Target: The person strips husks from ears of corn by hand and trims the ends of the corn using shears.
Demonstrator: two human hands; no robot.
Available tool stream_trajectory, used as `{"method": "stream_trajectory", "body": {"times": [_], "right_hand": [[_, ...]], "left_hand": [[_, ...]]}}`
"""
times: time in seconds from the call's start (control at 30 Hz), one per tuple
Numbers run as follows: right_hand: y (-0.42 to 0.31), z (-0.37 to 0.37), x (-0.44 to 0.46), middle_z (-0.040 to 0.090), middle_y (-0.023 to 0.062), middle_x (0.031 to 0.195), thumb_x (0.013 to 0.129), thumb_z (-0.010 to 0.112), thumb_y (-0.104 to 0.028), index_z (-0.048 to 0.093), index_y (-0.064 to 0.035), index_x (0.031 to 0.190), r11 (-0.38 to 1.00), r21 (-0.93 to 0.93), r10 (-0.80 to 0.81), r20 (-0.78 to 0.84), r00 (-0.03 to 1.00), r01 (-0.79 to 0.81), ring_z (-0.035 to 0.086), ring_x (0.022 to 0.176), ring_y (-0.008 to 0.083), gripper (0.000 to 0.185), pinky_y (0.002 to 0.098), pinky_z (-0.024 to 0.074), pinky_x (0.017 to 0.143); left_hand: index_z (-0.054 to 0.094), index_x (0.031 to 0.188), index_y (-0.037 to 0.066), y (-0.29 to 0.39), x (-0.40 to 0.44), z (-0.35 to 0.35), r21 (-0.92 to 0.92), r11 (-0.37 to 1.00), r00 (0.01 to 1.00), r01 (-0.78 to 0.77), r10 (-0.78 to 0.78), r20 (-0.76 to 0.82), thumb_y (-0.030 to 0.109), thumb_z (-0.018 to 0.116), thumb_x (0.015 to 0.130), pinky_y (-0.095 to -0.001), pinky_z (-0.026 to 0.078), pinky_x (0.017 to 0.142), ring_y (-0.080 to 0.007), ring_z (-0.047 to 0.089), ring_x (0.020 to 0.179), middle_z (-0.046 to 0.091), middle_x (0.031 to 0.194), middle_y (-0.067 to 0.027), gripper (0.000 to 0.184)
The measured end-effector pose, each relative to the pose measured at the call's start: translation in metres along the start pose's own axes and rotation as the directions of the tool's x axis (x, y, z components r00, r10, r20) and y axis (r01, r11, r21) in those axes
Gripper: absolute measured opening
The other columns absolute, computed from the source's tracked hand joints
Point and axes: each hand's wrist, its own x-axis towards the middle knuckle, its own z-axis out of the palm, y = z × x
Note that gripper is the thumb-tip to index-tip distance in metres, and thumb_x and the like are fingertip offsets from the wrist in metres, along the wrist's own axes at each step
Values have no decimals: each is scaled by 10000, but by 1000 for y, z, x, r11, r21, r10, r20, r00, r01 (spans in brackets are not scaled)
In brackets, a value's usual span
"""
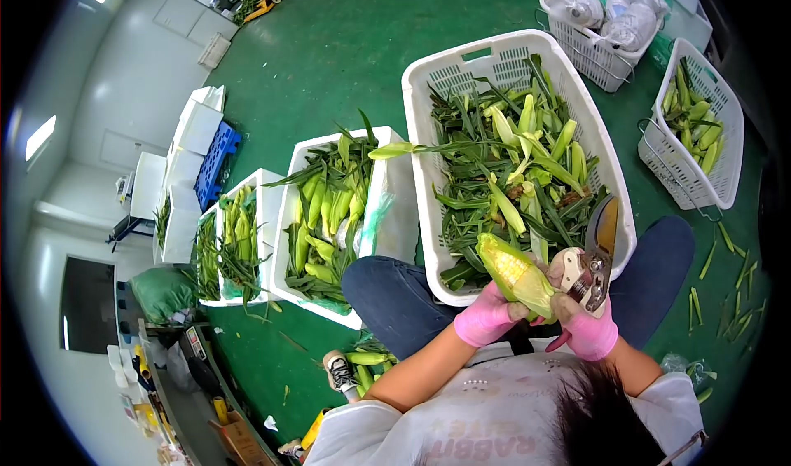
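Note:
A partly husked corn cob [512,273] with yellow kernels showing is in my left hand [486,313], whose fingers wrap its lower side. My right hand [587,322], in a pink glove like the left, is closed on pruning shears [595,260], its thumb against the cob's base. The shears' blades point up, beside the cob. Just beyond my hands, a large white basket [418,136] holds green husks and leaves [486,136]. Its near rim is by my knees.
White foam boxes [395,210] of unhusked corn stand on the left. At the right is a smaller white basket [732,136] with corn; another basket [593,62] at the top right holds plastic-wrapped rolls. Loose husk strips [709,260] lie on the green floor. A shelf [173,367] stands lower left.

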Motion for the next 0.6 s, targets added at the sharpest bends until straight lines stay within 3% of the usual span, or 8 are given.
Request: {"method": "stream_trajectory", "body": {"times": [0.07, 0.13, 0.2, 0.27, 0.33, 0.37, 0.5, 0.6], "right_hand": [[1, 1, -1, 591, 47, 966, 855, 581, 58, 528, -46, 1199, 1000, 26, -1, 27, 1000, 0, 614, 742, 119, 364, 292, 560, 620], [4, 7, -1, 588, 56, 975, 869, 576, 39, 522, -40, 1220, 999, 44, 28, 45, 999, -30, 617, 723, 130, 364, 297, 564, 614], [11, 20, 3, 582, 62, 975, 885, 571, 12, 514, -34, 1242, 994, 47, 93, 52, 994, -96, 618, 708, 143, 364, 300, 564, 606], [19, 43, 12, 566, 80, 930, 918, 579, -85, 503, -21, 1255, 961, -3, 275, 86, 958, -276, 611, 705, 188, 351, 342, 549, 559], [58, 56, 28, 565, 89, 915, 911, 603, -118, 513, -30, 1228, 905, 182, 332, 264, 906, -384, 619, 789, 229, 341, 385, 551, 605], [85, 53, 37, 574, 96, 918, 890, 631, -136, 522, -43, 1200, 857, 289, 305, 382, 872, -427, 610, 871, 257, 342, 422, 544, 697], [87, 50, 39, 587, 118, 939, 878, 679, -224, 519, -44, 1225, 876, 129, 349, 493, 797, -465, 605, 883, 276, 421, 435, 544, 741], [92, 30, 32, 618, 152, 1065, 887, 669, -225, 466, -18, 1351, 862, 42, 452, 384, 805, -505, 636, 983, 312, 547, 463, 543, 919]], "left_hand": [[418, 1438, 87, 8, -8, 1, 166, 985, 997, 46, -34, -75, 229, 860, 802, -401, 419, 1073, -241, 536, 1252, 574, 1309, -72, 787], [469, 1408, 91, 22, -22, 1, 642, 766, 972, -44, 182, -150, 141, 851, 759, -417, 421, 1060, -274, 546, 1222, 587, 1275, -86, 755], [535, 1364, 100, 42, -47, 5, 999, -43, 839, -13, 543, 34, 51, 835, 686, -439, 430, 1035, -311, 563, 1172, 602, 1218, -101, 743], [595, 1275, 78, 65, -82, 24, 895, -375, 785, 242, 618, 47, -29, 795, 581, -446, 434, 1018, -357, 564, 1127, 599, 1171, -127, 730], [604, 1277, 73, 68, -127, 20, 821, -380, 741, 425, 667, -74, -2, 806, 589, -468, 438, 1017, -359, 577, 1103, 610, 1165, -137, 720], [599, 1288, 86, 59, -153, 8, 812, -248, 636, 528, 749, -184, 36, 813, 634, -465, 465, 984, -371, 594, 1086, 615, 1142, -152, 690], [545, 1332, 68, -52, -307, -81, 479, 211, 37, 852, 889, -457, 225, 821, 768, -469, 518, 905, -422, 620, 1058, 629, 1124, -207, 647], [543, 1317, 93, -195, -439, -137, 14, 412, -312, 911, 711, -630, 351, 819, 751, -483, 520, 918, -423, 616, 1091, 618, 1141, -212, 680]]}}
